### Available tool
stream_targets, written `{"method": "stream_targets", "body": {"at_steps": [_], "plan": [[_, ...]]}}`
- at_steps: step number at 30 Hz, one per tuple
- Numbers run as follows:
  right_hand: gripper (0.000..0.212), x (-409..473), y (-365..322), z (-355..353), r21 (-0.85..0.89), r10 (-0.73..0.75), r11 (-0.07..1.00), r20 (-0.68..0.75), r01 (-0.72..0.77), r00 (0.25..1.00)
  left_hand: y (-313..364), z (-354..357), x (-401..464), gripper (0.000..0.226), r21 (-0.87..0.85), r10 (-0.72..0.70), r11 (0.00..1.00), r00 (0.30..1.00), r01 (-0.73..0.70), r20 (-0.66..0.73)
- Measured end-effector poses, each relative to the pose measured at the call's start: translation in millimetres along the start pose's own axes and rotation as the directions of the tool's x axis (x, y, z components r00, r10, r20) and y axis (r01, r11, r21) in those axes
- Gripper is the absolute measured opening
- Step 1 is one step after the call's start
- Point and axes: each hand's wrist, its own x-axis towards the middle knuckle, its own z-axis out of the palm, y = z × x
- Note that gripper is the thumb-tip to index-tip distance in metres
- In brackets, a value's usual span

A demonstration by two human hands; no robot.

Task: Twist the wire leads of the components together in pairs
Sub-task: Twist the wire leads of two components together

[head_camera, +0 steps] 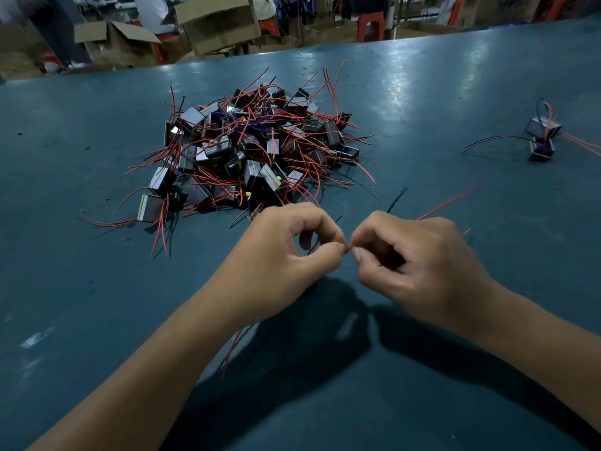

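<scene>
Both the left hand (289, 245) and right hand (413, 255) pinch thin wire leads (348, 251) between meeting fingers (338, 247); light and springy, the leads are probably best held near their tips.

A teal bench (97, 304) carries a far-centre pile of components (247, 151) with red leads and a joined pair (542, 138) far right.

Glossy teal table (455, 76) — cardboard boxes (221, 24), red-sheathed leads (325, 157)
</scene>
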Motion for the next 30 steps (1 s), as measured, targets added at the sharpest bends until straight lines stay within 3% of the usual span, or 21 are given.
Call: {"method": "stream_targets", "body": {"at_steps": [3,6,10,18,21,24,26,28,30], "plan": [[0.009,0.5,3.9,-0.3,0.154,0.114,0.982,0.001,-0.113,0.993,-2.4,1.0,-3.1,0.01,0.419,0.271,0.882,0.959,-0.214,-0.08],[0.011,2.2,5.7,0.4,0.286,0.199,0.937,0.036,-0.201,0.979,-6.8,3.4,-1.9,0.008,0.624,0.499,0.699,0.863,-0.348,-0.078],[0.011,4.8,5.7,1.0,0.416,0.283,0.853,0.136,-0.314,0.949,-9.7,4.5,-2.8,0.013,0.73,0.619,0.567,0.782,-0.381,-0.073],[0.015,5.5,8.3,-0.2,0.575,0.294,0.711,0.28,-0.405,0.914,-7.5,3.2,-4.4,0.016,0.809,0.677,0.415,0.735,-0.416,0.031],[0.016,4.0,9.6,0.5,0.514,0.268,0.775,0.26,-0.368,0.928,-6.2,7.2,-3.1,0.019,0.78,0.643,0.491,0.765,-0.389,-0.023],[0.01,2.0,7.8,0.0,0.277,0.121,0.949,0.132,-0.154,0.984,-4.1,11.0,-3.2,0.013,0.623,0.501,0.7,0.862,-0.349,-0.081],[0.008,1.8,6.1,-2.3,0.015,-0.054,0.998,0.077,0.053,0.996,-1.7,11.7,-3.5,0.008,0.436,0.329,0.862,0.94,-0.258,-0.094],[0.012,2.1,6.3,-4.1,-0.147,-0.188,0.97,0.056,0.194,0.981,1.2,11.4,-3.2,0.007,0.178,0.125,0.978,0.989,-0.11,-0.074],[0.013,2.2,6.5,-4.5,-0.221,-0.273,0.937,0.026,0.272,0.962,4.6,10.8,-1.8,0.01,-0.133,-0.092,0.987,0.995,0.086,-0.037]]}}
